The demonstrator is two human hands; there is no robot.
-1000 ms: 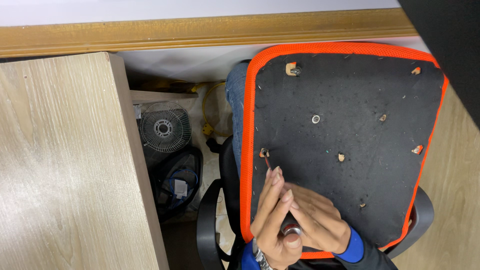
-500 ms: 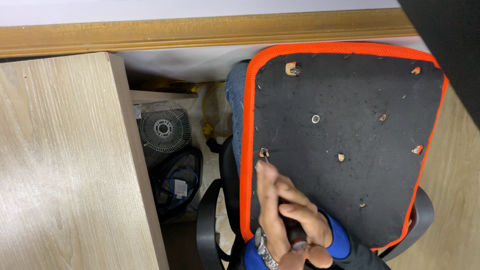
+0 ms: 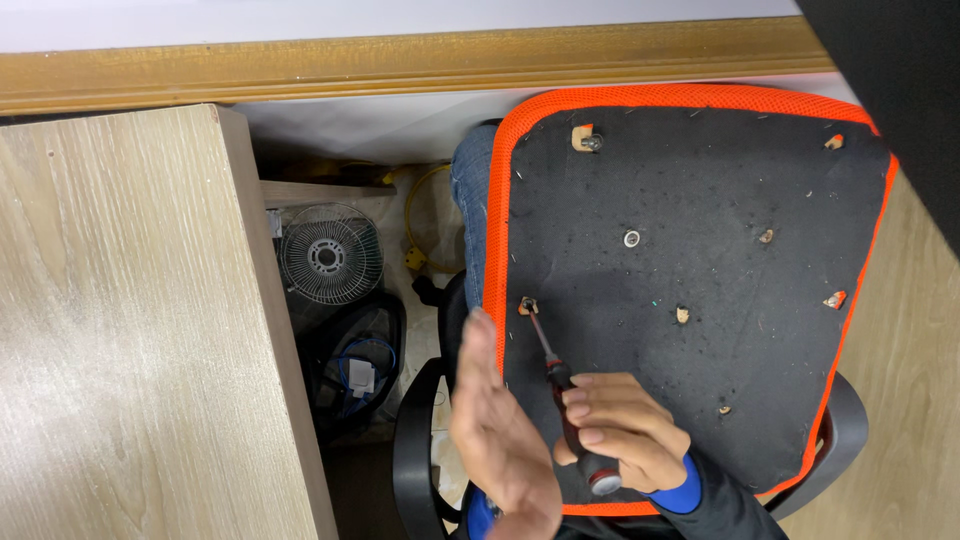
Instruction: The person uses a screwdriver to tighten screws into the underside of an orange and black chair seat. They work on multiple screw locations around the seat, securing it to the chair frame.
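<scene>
An upturned chair seat (image 3: 700, 200), black underneath with an orange mesh rim, lies in front of me. My right hand (image 3: 625, 435) grips a screwdriver (image 3: 562, 385) with a red and black handle; its tip sits in a screw hole (image 3: 527, 306) near the seat's left edge. My left hand (image 3: 500, 440) is flat, fingers straight, just left of the screwdriver and holding nothing. Several other holes and a screw (image 3: 632, 238) dot the black panel.
A light wooden desk top (image 3: 130, 330) fills the left. Below it on the floor stand a small fan (image 3: 328, 256), a black bag (image 3: 355, 365) and yellow cable (image 3: 425, 220). A black chair armrest (image 3: 415, 450) curves under the seat. A wooden rail (image 3: 400, 60) runs along the top.
My left hand has let go of the screwdriver shaft and opened flat beside it. My right hand has shifted on the handle, and the shaft now shows.
</scene>
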